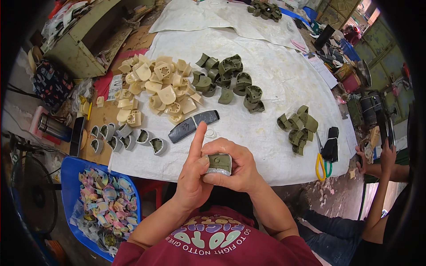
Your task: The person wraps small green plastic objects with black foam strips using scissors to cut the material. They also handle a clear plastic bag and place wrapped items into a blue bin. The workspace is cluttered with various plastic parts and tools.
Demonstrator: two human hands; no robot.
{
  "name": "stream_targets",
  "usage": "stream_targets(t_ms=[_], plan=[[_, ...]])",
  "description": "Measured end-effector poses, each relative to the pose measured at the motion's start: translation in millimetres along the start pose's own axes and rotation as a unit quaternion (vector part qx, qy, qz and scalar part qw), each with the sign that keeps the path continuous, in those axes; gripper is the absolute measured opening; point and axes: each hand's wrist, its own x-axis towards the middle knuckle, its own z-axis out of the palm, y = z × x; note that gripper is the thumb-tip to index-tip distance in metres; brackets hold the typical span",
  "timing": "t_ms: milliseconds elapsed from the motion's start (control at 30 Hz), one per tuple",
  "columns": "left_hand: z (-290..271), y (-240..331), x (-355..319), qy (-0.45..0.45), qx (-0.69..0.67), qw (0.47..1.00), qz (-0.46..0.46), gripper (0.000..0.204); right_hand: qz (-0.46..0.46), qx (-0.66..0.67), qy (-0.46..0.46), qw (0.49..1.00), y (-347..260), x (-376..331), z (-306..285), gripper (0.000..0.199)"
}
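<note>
Hands [243,166] around hollow olive-green piece [220,162], silvery wrap [217,171] along near edge.

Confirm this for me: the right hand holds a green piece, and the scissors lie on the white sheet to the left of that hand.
Not quite: the scissors lie to the right of the right hand, not to the left, as the head view shows. The rest stands: that hand holds a green piece, and the scissors lie on the white sheet.

olive-green moulded piece [220,161] | silvery wrap [217,171] along lower edge | recessed face showing | between the hands [242,166]
</note>
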Motion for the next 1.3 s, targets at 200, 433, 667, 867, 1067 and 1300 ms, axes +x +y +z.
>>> stream_targets(t_ms=[200, 433, 667, 867, 1067, 1300], plan=[[-4.4, 0.6, 1.1, 0.004, -0.006, 1.000, 0.029, 0.081, -0.140, -0.161, -0.030, 0.976, 6.1, 9.7, -5.7, 0.054], [-10.2, 0.9, 0.8, 0.006, -0.038, 0.999, 0.022, 0.073, -0.016, -0.139, 0.029, 0.990, -4.9, 0.1, 6.1, 0.052], [-15.3, -5.9, 11.0, 0.058, -0.011, 0.996, 0.067, 0.063, -0.018, -0.071, 0.002, 0.997, 0.6, -4.5, 7.3, 0.044], [-17.0, -8.8, 6.2, 0.077, 0.144, 0.978, 0.127, 0.049, 0.202, 0.133, 0.141, 0.960, -10.9, -5.2, 34.4, 0.035], [-26.2, -6.4, 7.4, 0.073, 0.055, 0.993, 0.081, 0.044, 0.208, 0.168, 0.099, 0.958, 4.7, -4.3, 28.5, 0.033], [-40.9, -3.6, -9.3, 0.139, 0.118, 0.976, 0.116, 0.030, 0.173, 0.170, 0.084, 0.966, 15.1, -9.1, 54.6, 0.033]])
